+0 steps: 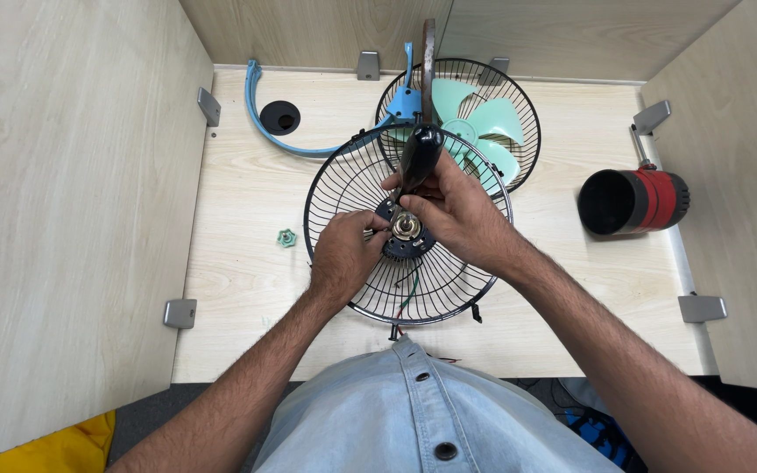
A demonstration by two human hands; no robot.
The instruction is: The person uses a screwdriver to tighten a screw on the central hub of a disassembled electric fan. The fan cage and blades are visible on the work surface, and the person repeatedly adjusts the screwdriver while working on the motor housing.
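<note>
We have the rear grille (357, 188) at mid desk, near edge, motor hub (406, 229) at its centre. L hand (344, 254) pinches the hub's left side; R hand (456, 210) is closed on a screwdriver (419, 156), tip at hub. Grille looks light, springy wire, prob. bends if squeezed; best held at hub or rim. Blade (475, 123) in far grille; green nut (286, 237) to the left.

A partitioned workshop bench was shown: a pale wood surface (238, 263) walled by matching panels (63, 219), strewn with fan grilles (352, 175) and blades (484, 118).
</note>
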